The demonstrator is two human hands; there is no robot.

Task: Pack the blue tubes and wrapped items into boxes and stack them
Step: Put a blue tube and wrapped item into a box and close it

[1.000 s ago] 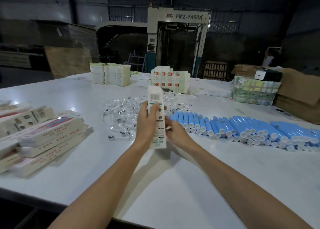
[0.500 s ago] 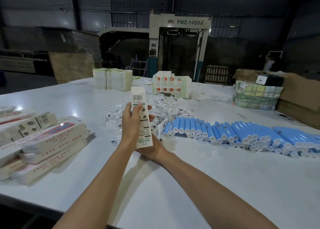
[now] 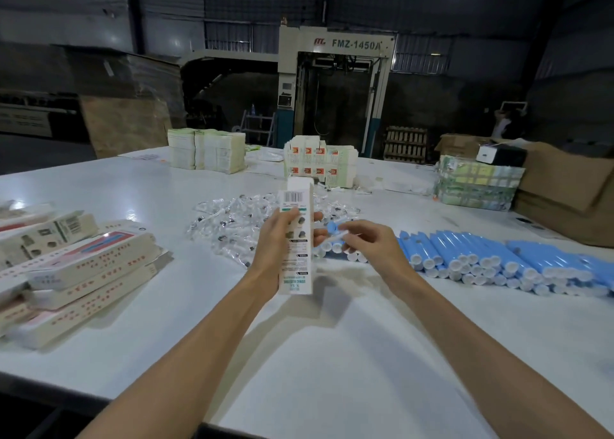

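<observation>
White box (image 3: 296,255), upright, we gripped in our left hand (image 3: 275,243); our right hand (image 3: 372,244) pinched a blue tube (image 3: 332,228) beside it.

Looks like a factory packing floor, big, dim and industrial. At the back, a tall grey machine (image 3: 335,83) lettered FMZ-1450A, against corrugated metal walls (image 3: 432,13). Next to it, a wooden pallet (image 3: 406,144); farther left, stacked brown board sheets (image 3: 126,119). In front, a wide white surface (image 3: 332,355) loaded with one product many times over — long rows of identical blue tubes (image 3: 498,255), a heap of clear wrapped items (image 3: 232,226), bundles of flat printed cartons (image 3: 206,151), closed printed boxes (image 3: 83,272) piled at the left, large cardboard cartons (image 3: 564,186) at the right edge.
</observation>
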